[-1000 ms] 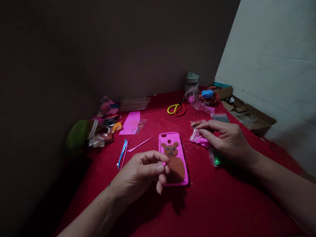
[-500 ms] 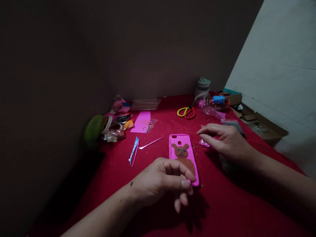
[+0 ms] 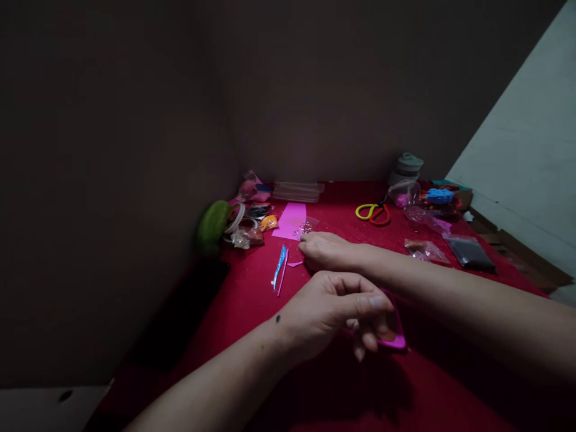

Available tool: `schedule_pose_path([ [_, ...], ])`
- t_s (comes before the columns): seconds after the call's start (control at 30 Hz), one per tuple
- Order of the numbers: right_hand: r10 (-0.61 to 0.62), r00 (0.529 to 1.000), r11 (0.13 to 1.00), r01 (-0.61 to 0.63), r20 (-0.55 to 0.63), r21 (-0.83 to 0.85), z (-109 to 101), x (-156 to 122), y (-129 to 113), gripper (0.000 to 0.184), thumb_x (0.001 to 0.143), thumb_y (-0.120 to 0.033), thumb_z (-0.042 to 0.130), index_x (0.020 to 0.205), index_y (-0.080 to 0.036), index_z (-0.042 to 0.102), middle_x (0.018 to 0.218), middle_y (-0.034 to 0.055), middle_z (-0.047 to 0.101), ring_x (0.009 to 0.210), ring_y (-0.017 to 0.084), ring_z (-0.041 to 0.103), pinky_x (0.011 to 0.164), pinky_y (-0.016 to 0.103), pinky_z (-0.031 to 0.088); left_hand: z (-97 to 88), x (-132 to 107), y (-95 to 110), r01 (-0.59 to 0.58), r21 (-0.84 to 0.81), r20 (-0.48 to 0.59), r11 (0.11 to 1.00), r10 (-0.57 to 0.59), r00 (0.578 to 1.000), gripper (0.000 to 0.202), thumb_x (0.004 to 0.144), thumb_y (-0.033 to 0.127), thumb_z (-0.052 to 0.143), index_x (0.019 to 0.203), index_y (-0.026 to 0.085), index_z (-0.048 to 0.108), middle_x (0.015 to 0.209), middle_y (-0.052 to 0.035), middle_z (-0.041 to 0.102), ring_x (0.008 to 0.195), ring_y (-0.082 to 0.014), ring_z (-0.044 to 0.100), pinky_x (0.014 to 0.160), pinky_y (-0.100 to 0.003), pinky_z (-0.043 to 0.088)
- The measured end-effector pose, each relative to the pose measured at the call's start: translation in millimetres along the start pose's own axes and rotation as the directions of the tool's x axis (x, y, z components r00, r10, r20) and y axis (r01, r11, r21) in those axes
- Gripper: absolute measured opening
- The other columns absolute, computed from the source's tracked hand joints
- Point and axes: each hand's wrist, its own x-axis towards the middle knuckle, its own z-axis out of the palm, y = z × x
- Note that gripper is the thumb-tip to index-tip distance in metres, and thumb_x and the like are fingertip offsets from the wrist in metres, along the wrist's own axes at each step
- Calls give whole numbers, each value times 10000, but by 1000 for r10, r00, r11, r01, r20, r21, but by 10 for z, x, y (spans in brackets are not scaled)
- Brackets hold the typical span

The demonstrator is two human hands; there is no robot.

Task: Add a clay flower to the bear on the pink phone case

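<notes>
Left hand (image 3: 335,309): fingers curled in, thumb pressed along the index tip. Grip narrow. Whether anything sits in the pinch, can't tell; too dark and small. The hand hangs over the pink case (image 3: 392,336) and covers most of it; only the near right corner and edge show.

Right hand (image 3: 324,250): arm crosses over the case toward the far left, palm down, fingers bent at a pink stick (image 3: 294,263) on the worktop (image 3: 360,384). Fingertips are hidden under the hand, so can't tell if the grip is on the stick or just beside it.

Just left of that hand: blue tool (image 3: 279,267) and a thin pink tool (image 3: 282,279), lying side by side, flat. Beyond the fingers: pink sheet (image 3: 291,219) with a strip of gems (image 3: 304,228) at its right edge.

Far left edge: green object (image 3: 212,225), blurred, plus a heap of rings and small bags (image 3: 247,228), hard to sort out. Clear box (image 3: 297,191) against the back wall.

Right side: scissors (image 3: 373,213) with yellow and red handles, a lidded jar (image 3: 405,169) behind, blue lump (image 3: 438,195) in a clutter of plastic. Nearer: a clear bag (image 3: 424,249) with brownish contents and a dark bag (image 3: 470,252). Worktop is red cloth, speckled; front left corner is lost in shadow.
</notes>
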Motion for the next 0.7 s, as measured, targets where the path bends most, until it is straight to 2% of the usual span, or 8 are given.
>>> schedule_pose_path([
  [0.17, -45, 997, 998, 47, 67, -35, -74, -12, 50, 303, 947, -329, 577, 1187, -144, 576, 1169, 89, 598, 986, 207, 619, 837, 400, 540, 2, 19, -13, 23, 10, 23, 1000, -23, 999, 176, 793, 281, 709, 819, 115, 658, 688, -22, 656, 501, -71, 592, 419, -142, 489],
  [0.33, -68, 996, 997, 69, 58, -18, -120, -71, 82, 286, 951, -328, 572, 1171, -147, 583, 1150, 85, 606, 966, 198, 623, 827, 392, 542, 35, 41, -39, 43, 25, 29, 999, -44, 999, 159, 775, 261, 707, 798, 114, 650, 680, -17, 647, 483, -72, 587, 404, -147, 483],
  [0.53, -111, 993, 988, 115, -50, 100, 102, -90, 188, 302, 946, -328, 578, 1188, -147, 574, 1167, 86, 598, 990, 208, 618, 840, 408, 537, 36, 65, -80, 40, 40, 25, 998, -41, 999, 151, 763, 249, 714, 789, 113, 652, 675, -17, 656, 475, -72, 589, 394, -146, 483],
  [0.7, -57, 979, 963, 106, -198, 246, 172, -196, 255, 311, 953, -326, 566, 1216, -160, 564, 1215, 91, 579, 1029, 219, 606, 865, 419, 531, 25, 68, -86, 28, 18, 23, 999, -29, 999, 149, 782, 250, 708, 800, 111, 660, 677, -26, 669, 479, -79, 600, 389, -148, 484],
])
